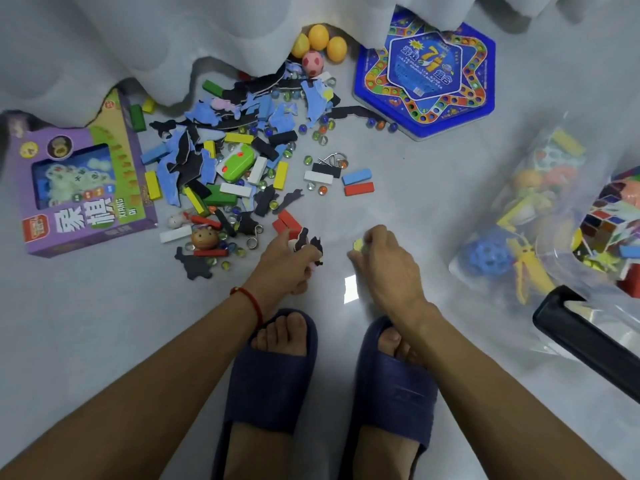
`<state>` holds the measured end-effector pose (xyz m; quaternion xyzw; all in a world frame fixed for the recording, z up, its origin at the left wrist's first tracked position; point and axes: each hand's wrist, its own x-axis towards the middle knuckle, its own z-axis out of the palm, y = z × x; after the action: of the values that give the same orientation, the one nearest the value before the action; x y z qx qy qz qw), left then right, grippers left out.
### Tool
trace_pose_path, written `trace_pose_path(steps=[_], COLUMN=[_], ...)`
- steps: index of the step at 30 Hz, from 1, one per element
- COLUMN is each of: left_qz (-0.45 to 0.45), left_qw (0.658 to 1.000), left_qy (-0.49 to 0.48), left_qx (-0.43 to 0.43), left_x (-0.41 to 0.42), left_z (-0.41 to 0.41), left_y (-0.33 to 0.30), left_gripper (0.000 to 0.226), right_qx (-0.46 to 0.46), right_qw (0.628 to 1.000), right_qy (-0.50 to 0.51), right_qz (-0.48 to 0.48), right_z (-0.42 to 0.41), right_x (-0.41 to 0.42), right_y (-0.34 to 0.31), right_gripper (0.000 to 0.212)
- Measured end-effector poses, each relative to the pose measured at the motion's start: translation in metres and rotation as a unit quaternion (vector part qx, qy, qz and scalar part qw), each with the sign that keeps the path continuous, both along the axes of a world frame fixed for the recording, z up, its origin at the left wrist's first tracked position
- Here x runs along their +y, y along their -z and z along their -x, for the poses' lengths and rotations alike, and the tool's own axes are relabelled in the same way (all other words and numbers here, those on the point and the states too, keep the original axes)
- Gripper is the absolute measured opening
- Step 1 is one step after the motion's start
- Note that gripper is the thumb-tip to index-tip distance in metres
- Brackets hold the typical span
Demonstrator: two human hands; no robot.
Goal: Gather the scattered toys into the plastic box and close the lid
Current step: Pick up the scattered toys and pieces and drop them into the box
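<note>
Both hands' grip on small toys (pixel 308 245)

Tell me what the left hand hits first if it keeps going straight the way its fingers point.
Probably the red blocks just beyond the left hand, which already grips black puzzle pieces; depth is uncertain.

both bare forearms reach down and forward over the feet (pixel 273 344), which sit in dark slippers. left hand (pixel 287 263), red cord at its wrist, has fingers curled round small dark pieces. right hand (pixel 384 261), knuckles up, pinches something small and yellowish at its fingertips.
</note>
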<state>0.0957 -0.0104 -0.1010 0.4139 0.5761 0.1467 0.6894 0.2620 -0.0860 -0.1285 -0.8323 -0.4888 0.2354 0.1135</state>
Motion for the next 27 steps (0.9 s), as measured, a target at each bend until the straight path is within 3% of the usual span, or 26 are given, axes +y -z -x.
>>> trace_pose_path(steps=[3, 11, 14, 17, 20, 24, 27], left_qz=[0.026, 0.036, 0.054, 0.084, 0.07, 0.064, 0.082], left_qw=[0.999, 0.997, 0.994, 0.989, 0.98, 0.957, 0.941], left_qy=[0.0, -0.075, -0.092, -0.089, -0.035, 0.07, 0.184], left_qx=[-0.039, -0.007, -0.011, -0.089, -0.185, -0.273, -0.271], left_x=[-0.002, -0.012, -0.013, -0.016, -0.021, -0.031, -0.042], left_z=[-0.001, -0.003, 0.004, 0.0, -0.024, -0.088, -0.148], left_y=[0.0, -0.007, -0.02, -0.052, -0.105, -0.187, -0.238], left_gripper=[0.022, 0.016, 0.004, 0.01, 0.008, 0.008, 0.01], right_qx=[-0.006, 0.065, 0.199, 0.307, 0.369, 0.297, 0.27], right_qw=[1.0, 0.997, 0.978, 0.941, 0.908, 0.866, 0.83], right_qy=[-0.002, -0.036, 0.055, 0.141, 0.173, 0.265, 0.368], right_qz=[0.007, 0.027, 0.021, 0.01, -0.1, -0.304, -0.321], right_z=[0.004, -0.003, -0.003, -0.001, -0.01, -0.069, -0.133], right_x=[0.005, 0.011, 0.002, -0.011, -0.03, -0.066, -0.092], right_y=[0.005, -0.006, -0.031, -0.085, -0.161, -0.244, -0.262], right_gripper=[0.025, 0.019, 0.014, 0.015, 0.02, 0.016, 0.027])
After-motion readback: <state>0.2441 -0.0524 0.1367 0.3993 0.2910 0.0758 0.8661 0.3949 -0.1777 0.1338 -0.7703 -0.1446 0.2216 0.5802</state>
